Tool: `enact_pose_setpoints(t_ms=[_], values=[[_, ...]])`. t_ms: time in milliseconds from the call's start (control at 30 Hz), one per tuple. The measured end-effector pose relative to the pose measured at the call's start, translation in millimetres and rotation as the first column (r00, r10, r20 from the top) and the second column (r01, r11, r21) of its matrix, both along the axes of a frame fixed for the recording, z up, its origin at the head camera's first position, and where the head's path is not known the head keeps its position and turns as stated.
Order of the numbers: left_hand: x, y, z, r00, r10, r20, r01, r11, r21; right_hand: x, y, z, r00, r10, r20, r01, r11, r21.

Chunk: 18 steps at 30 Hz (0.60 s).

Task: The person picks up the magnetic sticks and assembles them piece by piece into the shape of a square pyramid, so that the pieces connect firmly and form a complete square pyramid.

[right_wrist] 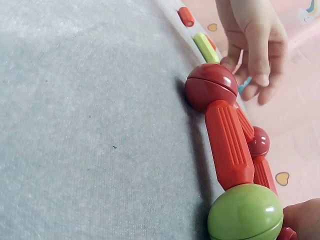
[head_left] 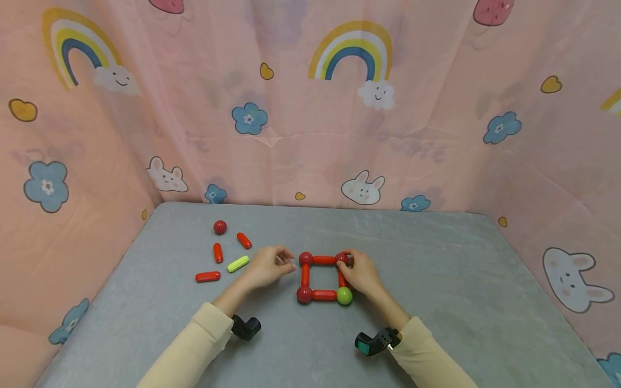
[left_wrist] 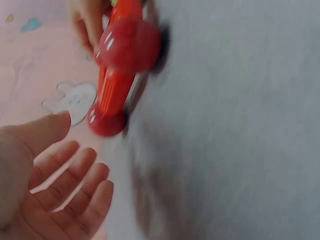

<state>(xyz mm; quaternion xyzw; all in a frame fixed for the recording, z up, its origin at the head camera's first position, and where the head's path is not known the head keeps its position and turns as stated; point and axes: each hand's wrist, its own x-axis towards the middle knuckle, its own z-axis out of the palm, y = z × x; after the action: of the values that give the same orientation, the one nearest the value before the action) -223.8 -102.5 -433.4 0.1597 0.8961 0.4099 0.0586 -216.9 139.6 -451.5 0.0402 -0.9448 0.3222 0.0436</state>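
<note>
A square of red rods joined by balls lies on the grey table. Its corners are a near-left red ball (head_left: 304,295), a far-left red ball (head_left: 305,259), a far-right red ball (head_left: 342,258) and a near-right green ball (head_left: 344,296). My right hand (head_left: 363,272) pinches the far-right red ball between thumb and fingers, partly covering the right-hand red rod (head_left: 342,278). Just left of the square, my left hand (head_left: 269,265) hovers with its fingers loosely bent. The left wrist view shows that hand (left_wrist: 70,190) holding nothing, apart from the balls.
To the left lie a loose red ball (head_left: 220,227), several short red rods (head_left: 207,276) and a yellow-green rod (head_left: 238,263). A pink patterned curtain (head_left: 301,151) hangs behind the table (head_left: 466,302) and along its sides.
</note>
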Motion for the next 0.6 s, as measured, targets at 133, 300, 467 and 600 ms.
enact_pose_setpoints(t_ms=[133,300,467,600], values=[[-1.3,-15,7.2,0.999,0.021,-0.027,-0.021,1.000,0.020,0.2,0,0.3,1.000,-0.005,0.011,0.005,1.000,-0.002],[-2.6,-37,11.8,0.992,0.071,-0.100,-0.068,0.997,0.029,0.3,0,-0.6,1.000,-0.008,0.009,0.008,1.000,0.001],[-4.0,-60,8.2,0.980,0.133,-0.148,-0.130,0.991,0.036,-0.3,0,-2.5,1.000,-0.005,-0.001,0.005,1.000,0.009],[-4.9,-75,1.1,0.964,0.194,-0.179,-0.197,0.980,0.001,-0.4,1,-2.9,1.000,-0.002,-0.004,0.002,1.000,0.005]])
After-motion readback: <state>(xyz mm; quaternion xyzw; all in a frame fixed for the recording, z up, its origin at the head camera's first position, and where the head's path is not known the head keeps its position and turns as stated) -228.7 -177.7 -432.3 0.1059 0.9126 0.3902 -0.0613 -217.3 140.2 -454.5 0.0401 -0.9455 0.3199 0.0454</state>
